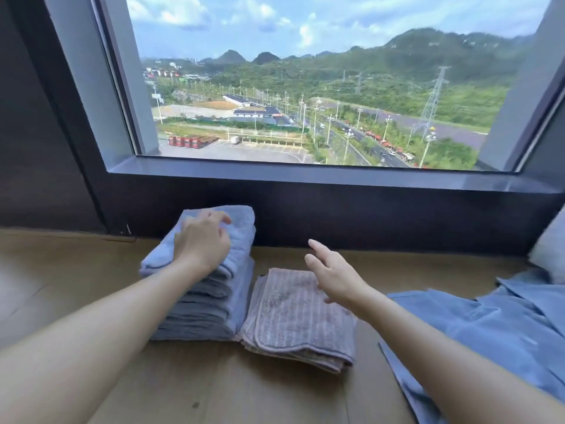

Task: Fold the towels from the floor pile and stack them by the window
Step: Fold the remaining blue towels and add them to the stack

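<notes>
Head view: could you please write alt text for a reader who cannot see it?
A person's left hand rests on a stack of folded blue and grey towels below a window; the open right hand hovers over a folded striped towel beside it. Blue cloth lies at right.

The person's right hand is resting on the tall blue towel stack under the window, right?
No: in the head view the left hand rests on the tall blue towel stack under the window; the right hand hangs open near the striped towel.

Dark wall (pixel 33 142), white cushion (pixel 550 244) at right
</notes>
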